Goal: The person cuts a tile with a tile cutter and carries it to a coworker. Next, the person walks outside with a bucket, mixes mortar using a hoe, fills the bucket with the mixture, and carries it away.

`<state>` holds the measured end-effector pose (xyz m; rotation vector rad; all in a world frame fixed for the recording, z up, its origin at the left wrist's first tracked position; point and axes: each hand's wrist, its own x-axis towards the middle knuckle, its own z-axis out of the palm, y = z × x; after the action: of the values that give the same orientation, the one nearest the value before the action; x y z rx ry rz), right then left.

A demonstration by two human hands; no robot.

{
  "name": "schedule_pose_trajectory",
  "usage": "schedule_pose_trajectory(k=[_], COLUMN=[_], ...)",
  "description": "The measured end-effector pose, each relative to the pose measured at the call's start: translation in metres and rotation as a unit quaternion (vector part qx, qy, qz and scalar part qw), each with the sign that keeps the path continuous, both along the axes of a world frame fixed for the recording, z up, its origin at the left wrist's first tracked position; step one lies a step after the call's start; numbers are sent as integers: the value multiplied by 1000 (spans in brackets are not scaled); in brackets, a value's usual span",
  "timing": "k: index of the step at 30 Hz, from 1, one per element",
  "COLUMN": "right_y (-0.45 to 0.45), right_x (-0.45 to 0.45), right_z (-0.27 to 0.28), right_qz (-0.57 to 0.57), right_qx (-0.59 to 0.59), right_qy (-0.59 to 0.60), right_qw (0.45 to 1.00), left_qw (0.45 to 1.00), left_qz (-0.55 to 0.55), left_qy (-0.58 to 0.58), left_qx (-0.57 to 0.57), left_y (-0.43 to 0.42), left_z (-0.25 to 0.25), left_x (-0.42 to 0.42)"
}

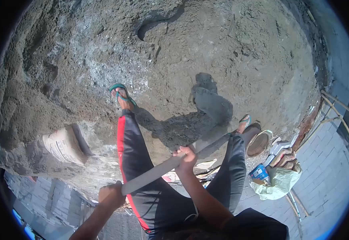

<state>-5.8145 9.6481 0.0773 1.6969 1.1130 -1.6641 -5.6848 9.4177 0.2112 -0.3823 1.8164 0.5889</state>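
Observation:
A long-handled hoe point(152, 174) slants across my legs, its grey blade point(214, 105) out over the wet cement-like mix point(246, 84). My left hand point(111, 195) is closed around the near end of the handle. Further up the handle, my right hand point(186, 158) is wrapped round it, thumb on top. The blade blends with the dark shadow beside it, so I cannot tell whether it touches the mix. My sandalled feet are wide apart, one on each side of the hoe.
A paper sack point(64, 146) lies at the left on the mix. By my right foot is a round bucket point(258, 143). Folded sacks point(280, 180) lie on the paving at the right, near bamboo poles point(340, 116).

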Motion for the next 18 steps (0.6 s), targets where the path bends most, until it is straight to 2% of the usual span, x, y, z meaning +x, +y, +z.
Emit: schedule_pose_trajectory(k=[1, 3, 4, 5, 7, 8, 9, 10, 11, 12, 13, 15, 16, 18], right_y=[19, 40, 34, 33, 32, 25, 18, 7, 3, -13, -29, -59, -76, -93], right_x=[4, -20, -45, -66, -106, -128, -154, -188, -224, -261, -293, -325, -324, -281], right_z=[-28, -155, -195, -222, -227, -212, -203, -180, -180, -160, -139, -158, -174, -226], right_qz=[15, 168, 250, 319, 439, 489, 500, 481, 476, 420, 419, 400, 425, 475], right_qx=[-27, -74, -47, -31, 38, 76, 161, 178, 169, 161, 130, 112, 108, 55], right_qy=[-36, -73, -117, -107, -54, -10, 61, 151, 163, 208, 257, 319, 303, 221], right_qw=[999, 980, 960, 941, 896, 869, 849, 845, 847, 868, 861, 852, 846, 850], left_qw=[993, 964, 949, 942, 906, 892, 886, 878, 890, 887, 885, 874, 871, 869], left_qz=[46, 190, 246, 298, 403, 446, 462, 477, 447, 444, 438, 437, 438, 481], left_qy=[-109, -180, -190, -150, -131, -70, -23, 25, 89, 127, 161, 213, 222, 96], left_qx=[-21, -35, -55, -42, 4, 22, 31, 38, 22, 7, -5, -20, -28, -68], left_y=[41, 120, 154, 177, 216, 230, 228, 222, 208, 194, 182, 159, 156, 158], left_z=[1, -57, -93, -118, -153, -171, -186, -203, -220, -233, -238, -247, -247, -231], left_x=[-10, -42, -51, -56, -58, -53, -62, -74, -93, -125, -154, -187, -188, -168])
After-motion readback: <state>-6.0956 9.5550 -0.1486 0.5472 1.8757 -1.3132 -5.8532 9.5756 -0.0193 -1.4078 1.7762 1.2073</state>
